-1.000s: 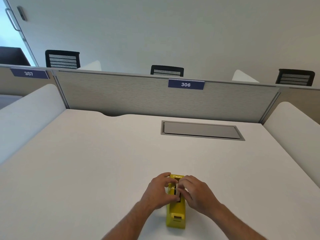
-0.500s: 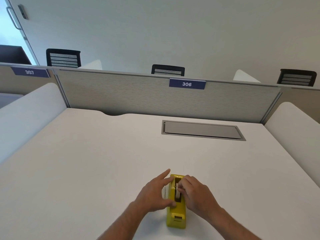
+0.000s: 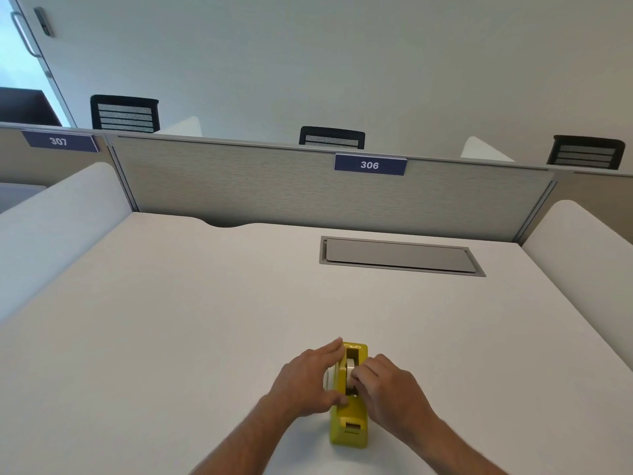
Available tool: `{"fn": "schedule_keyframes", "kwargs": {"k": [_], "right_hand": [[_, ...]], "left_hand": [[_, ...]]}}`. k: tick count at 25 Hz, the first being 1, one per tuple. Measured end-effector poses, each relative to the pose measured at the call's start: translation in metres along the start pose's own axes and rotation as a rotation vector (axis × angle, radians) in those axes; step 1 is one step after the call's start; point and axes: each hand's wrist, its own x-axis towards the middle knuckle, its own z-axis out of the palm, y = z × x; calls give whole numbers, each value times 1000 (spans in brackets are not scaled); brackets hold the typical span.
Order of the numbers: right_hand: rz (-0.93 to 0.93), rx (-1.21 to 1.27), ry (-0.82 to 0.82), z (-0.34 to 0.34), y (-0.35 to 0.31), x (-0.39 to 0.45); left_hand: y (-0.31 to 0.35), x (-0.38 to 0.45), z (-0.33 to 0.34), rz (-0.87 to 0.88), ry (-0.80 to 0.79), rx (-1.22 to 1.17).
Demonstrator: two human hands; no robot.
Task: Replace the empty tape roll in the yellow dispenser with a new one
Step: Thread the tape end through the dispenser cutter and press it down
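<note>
Head view: yellow tape dispenser is sitting on white desk between both hands. Left hand is lying flat against its left side; right hand fingertips are pinching the tape roll seated in its slot.

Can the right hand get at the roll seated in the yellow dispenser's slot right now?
Probably yes: the right hand has its fingertips at the roll in the open top of the dispenser; the left hand stays on its side.

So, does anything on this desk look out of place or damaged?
Nothing stands out. The yellow dispenser stands upright on the desk, the left hand steadies its side, and the right hand reaches into its slot.
</note>
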Motion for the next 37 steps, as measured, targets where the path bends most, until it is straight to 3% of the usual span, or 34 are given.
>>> {"fn": "schedule_keyframes", "kwargs": {"k": [18,29,37], "right_hand": [[-8,39,51,2,3,6],[-124,-21,32,-1,6,5],[-41,62,44,4,5,4]], "left_hand": [[-5,2,4,-22,14,-44],[4,3,10,-12,71,-94],[7,5,10,-25,105,-107]]}}
